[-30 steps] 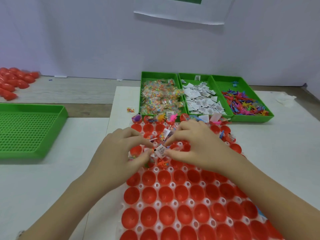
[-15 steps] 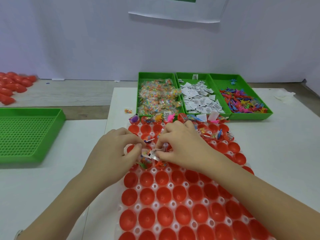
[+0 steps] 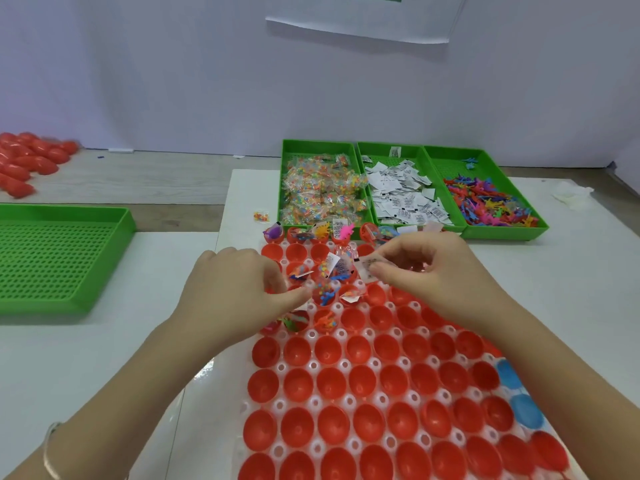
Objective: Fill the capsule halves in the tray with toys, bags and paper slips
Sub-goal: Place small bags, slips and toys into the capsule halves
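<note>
Scanning left to right: loose red shells [image 3: 31,161] are piled at the far left on the wooden strip, well apart from the work. Green perforated crate [image 3: 52,258] sits on the white surface [image 3: 86,358].

Left hand [image 3: 235,289], bracelet [image 3: 52,448] on the wrist, hovers over the left columns of the white tray [image 3: 313,366]. Its fingers [image 3: 273,277] are curled down. The thumb stretches right, tip just beside a filled capsule half [image 3: 323,293] holding a toy and a bead bag. Cannot tell whether this hand has hold of anything, as its underside is hidden.

One stray bag [image 3: 261,216] lies on the surface just behind the tray's far-left corner. The tray's far rows hold filled halves. The near rows are empty red capsule halves [image 3: 330,351], with a few blue halves [image 3: 519,400] at the right edge.

Behind the tray, three green bins stand side by side: bags [image 3: 322,192], paper slips [image 3: 405,199], toys [image 3: 491,206].

Right hand [image 3: 433,271] hangs above the tray's far-right rows, fingers [image 3: 398,249] curled, thumb and forefinger pinching one paper slip [image 3: 365,268]. The slip sticks out left of the fingertips, above the halves, between the two hands.

Crumpled white wrap [image 3: 571,195] lies far right on the surface.
</note>
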